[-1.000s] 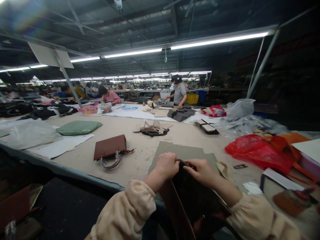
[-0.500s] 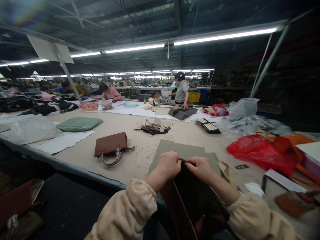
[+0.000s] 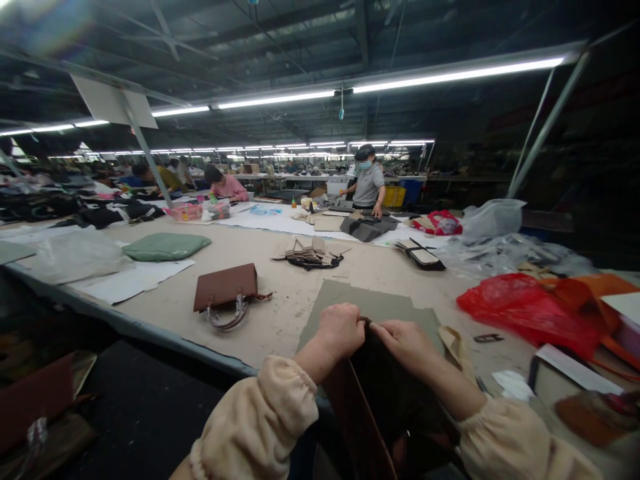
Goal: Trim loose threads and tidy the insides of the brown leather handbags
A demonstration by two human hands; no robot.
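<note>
My left hand (image 3: 341,331) and my right hand (image 3: 406,342) pinch the top edge of a dark brown bag piece (image 3: 383,383), thumbs close together. The piece hangs down toward my lap, and its lower part is in shadow. A long reddish-brown panel (image 3: 357,413) runs down its left side. Behind my hands a grey-green sheet (image 3: 360,293) lies flat on the table. To the left a finished-looking brown handbag (image 3: 227,287) lies on its side, its handles wrapped in clear plastic.
On the table (image 3: 280,317) are a green pouch (image 3: 167,247), a pile of cut strips (image 3: 311,253), a red plastic bag (image 3: 525,310) and small snips (image 3: 488,338). Another brown bag (image 3: 37,400) sits low left. Across the table a co-worker (image 3: 369,183) handles dark pieces.
My right hand has shifted slightly left along the edge, toward my left hand. The view has turned a little left. The co-worker across the table has turned their head.
</note>
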